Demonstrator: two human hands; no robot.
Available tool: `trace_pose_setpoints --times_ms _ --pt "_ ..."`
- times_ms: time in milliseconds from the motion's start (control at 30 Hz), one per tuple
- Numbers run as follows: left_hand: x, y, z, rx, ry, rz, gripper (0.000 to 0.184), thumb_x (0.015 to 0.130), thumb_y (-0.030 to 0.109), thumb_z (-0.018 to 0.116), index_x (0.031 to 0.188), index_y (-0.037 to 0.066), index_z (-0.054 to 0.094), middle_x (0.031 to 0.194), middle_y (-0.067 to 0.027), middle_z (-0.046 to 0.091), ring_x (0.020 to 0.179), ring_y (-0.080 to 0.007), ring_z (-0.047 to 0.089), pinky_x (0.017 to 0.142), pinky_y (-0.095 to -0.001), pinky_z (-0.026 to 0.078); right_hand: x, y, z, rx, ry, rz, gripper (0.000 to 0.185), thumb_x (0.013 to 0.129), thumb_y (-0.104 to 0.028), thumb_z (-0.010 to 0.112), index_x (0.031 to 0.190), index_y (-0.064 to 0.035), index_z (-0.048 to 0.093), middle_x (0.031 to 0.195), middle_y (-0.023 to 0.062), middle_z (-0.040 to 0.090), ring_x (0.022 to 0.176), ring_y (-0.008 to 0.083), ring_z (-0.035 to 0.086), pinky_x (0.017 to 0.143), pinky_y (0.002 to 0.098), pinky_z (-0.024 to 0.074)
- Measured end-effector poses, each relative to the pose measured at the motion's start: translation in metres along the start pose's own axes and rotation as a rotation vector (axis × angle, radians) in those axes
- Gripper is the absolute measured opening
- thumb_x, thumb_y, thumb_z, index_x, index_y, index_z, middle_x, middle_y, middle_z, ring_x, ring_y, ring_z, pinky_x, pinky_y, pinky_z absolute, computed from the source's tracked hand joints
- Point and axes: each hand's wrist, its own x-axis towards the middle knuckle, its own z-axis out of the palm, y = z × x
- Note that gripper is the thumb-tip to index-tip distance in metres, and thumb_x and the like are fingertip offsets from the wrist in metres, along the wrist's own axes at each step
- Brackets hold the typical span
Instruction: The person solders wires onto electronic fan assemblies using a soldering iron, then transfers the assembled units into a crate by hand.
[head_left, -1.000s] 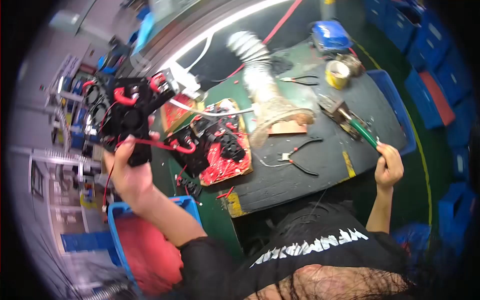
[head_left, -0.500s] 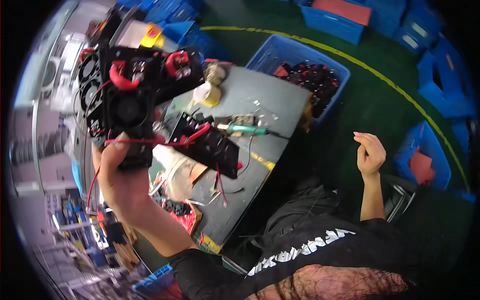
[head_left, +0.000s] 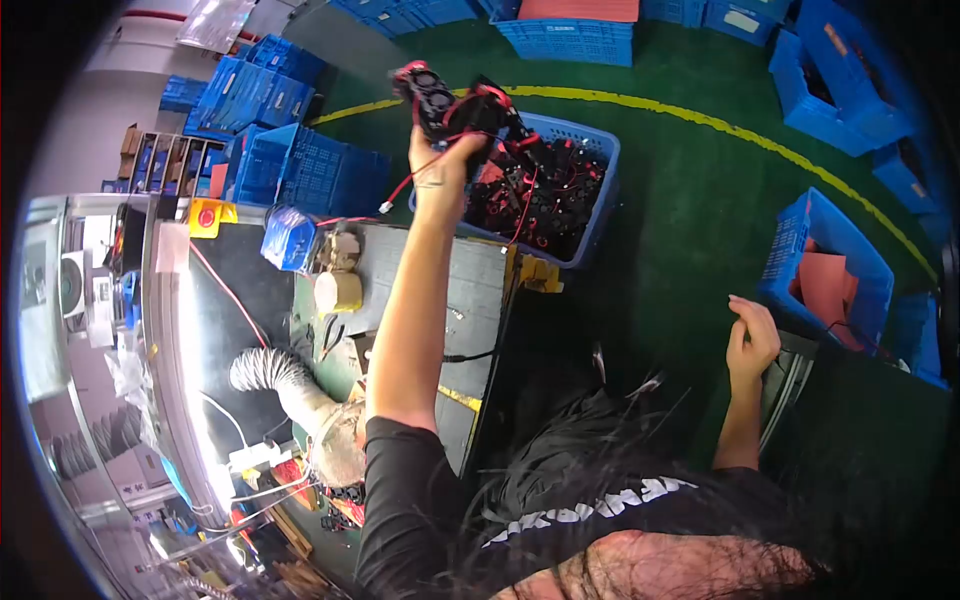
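Observation:
My left hand point(head_left: 443, 170) is stretched forward and closed around a bundle of black cooling fan assemblies point(head_left: 432, 103) with red wires. One loose lead with a white plug hangs beside the wrist. The bundle is raised at the near left side of a blue crate point(head_left: 604, 200), partly in front of it. A heap of similar black and red parts point(head_left: 560, 190) fills the crate. My right hand point(head_left: 752, 338) hangs in the air at the right, its fingers loosely bent and the thumb apart, with nothing visible in it.
A grey workbench point(head_left: 470, 290) lies under my left arm, with a round yellowish roll point(head_left: 338, 292) and a flexible duct point(head_left: 275, 378) on its left. Another blue crate point(head_left: 870, 260) with reddish sheets stands right. More blue crates point(head_left: 570, 40) line the back, beyond a yellow floor line point(head_left: 660, 100).
My left hand has carried the fan assemblies from above the workbench forward to the blue crate. The view has swung left. My right hand stays raised at the right.

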Motion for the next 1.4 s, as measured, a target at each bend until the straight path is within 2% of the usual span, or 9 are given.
trace_pose_setpoints --times_ms 200,333,500,700,867,1000,1100,1300,1400 --pt "0.045 -0.139 0.002 0.614 -0.078 -0.287 0.048 0.052 0.014 0.082 0.092 -0.001 0.062 0.096 -0.0171 0.065 0.087 -0.0252 0.064 0.08 -0.0347 0.053 -0.022 0.021 -0.011 -0.134 -0.027 0.119 0.029 0.071 0.015 0.049 0.09 0.0023 0.068 0.091 0.016 0.07 0.086 0.0297 0.068 0.08 0.035 0.0525" --pt "0.041 -0.172 0.012 1.332 -0.228 -0.348 0.071 0.054 0.023 0.086 0.117 0.011 0.056 0.124 -0.0187 0.049 0.108 -0.0373 0.059 0.093 -0.0418 0.051 -0.024 0.023 -0.009 -0.171 -0.066 0.147 0.03 0.071 0.014 0.048 0.091 0.0026 0.068 0.091 0.016 0.07 0.086 0.0297 0.068 0.081 0.0347 0.0523" --pt "0.042 -0.201 0.006 1.35 -0.308 -0.504 0.07 0.057 0.02 0.084 0.119 0.008 0.054 0.127 -0.0229 0.048 0.112 -0.0376 0.059 0.093 -0.0418 0.052 -0.018 0.024 -0.002 -0.19 -0.1 0.196 0.026 0.071 0.013 0.052 0.09 0.0021 0.068 0.092 0.0162 0.07 0.086 0.0305 0.068 0.081 0.0364 0.0527" --pt "0.062 -0.214 0.016 1.583 -0.768 -0.674 0.071 0.062 0.013 0.082 0.127 0.005 0.052 0.137 -0.0261 0.041 0.113 -0.0384 0.061 0.089 -0.0436 0.055 -0.011 0.024 0.012 -0.172 -0.122 0.237 0.028 0.069 0.015 0.052 0.089 0.0026 0.067 0.091 0.0162 0.07 0.086 0.0301 0.068 0.08 0.0354 0.0525" --pt "0.057 -0.198 0.044 1.66 -0.78 -0.772 0.072 0.07 0.013 0.08 0.135 0.012 0.051 0.155 -0.0125 0.027 0.121 -0.0364 0.056 0.094 -0.0503 0.052 -0.011 0.027 0.01 -0.188 -0.124 0.237 0.029 0.069 0.016 0.051 0.088 0.0028 0.068 0.091 0.0164 0.07 0.086 0.0302 0.068 0.08 0.0354 0.0524" --pt "0.052 -0.153 0.058 1.755 -0.869 -0.98 0.091 0.077 0.024 0.078 0.152 0.013 0.026 0.143 -0.0147 0.048 0.124 -0.0367 0.053 0.094 -0.0537 0.05 -0.016 0.031 0.003 -0.208 -0.132 0.243 0.03 0.072 0.016 0.049 0.092 0.0029 0.067 0.093 0.0154 0.07 0.088 0.0286 0.068 0.082 0.0335 0.0517" --pt "0.072 -0.183 0.03 1.832 -0.975 -1.029 0.06 0.084 0.033 0.072 0.139 0.019 0.052 0.147 -0.0054 0.046 0.125 -0.034 0.053 0.099 -0.0607 0.044 -0.012 0.026 0.008 -0.193 -0.119 0.236 0.029 0.071 0.015 0.05 0.091 0.0021 0.067 0.093 0.0152 0.07 0.087 0.0289 0.068 0.08 0.0338 0.0522" --pt "0.088 -0.073 -0.014 1.677 -0.792 -0.507 0.038 0.083 0.032 0.069 0.113 0.009 0.066 0.116 -0.0162 0.066 0.109 -0.0341 0.062 0.09 -0.0432 0.051 0.003 0.017 0.023 -0.062 -0.169 0.136 0.03 0.073 0.016 0.048 0.092 0.0025 0.067 0.093 0.0156 0.07 0.087 0.0282 0.068 0.081 0.0333 0.0526" --pt "0.037 0.018 -0.055 1.514 -0.716 0.039 0.039 0.087 0.03 0.066 0.119 0.008 0.06 0.112 -0.0171 0.063 0.103 -0.0378 0.061 0.088 -0.0435 0.049 0.008 0.012 0.036 0.06 -0.21 0.098 0.027 0.076 0.014 0.05 0.092 0.0017 0.068 0.093 0.015 0.071 0.086 0.0283 0.068 0.08 0.0334 0.0528"
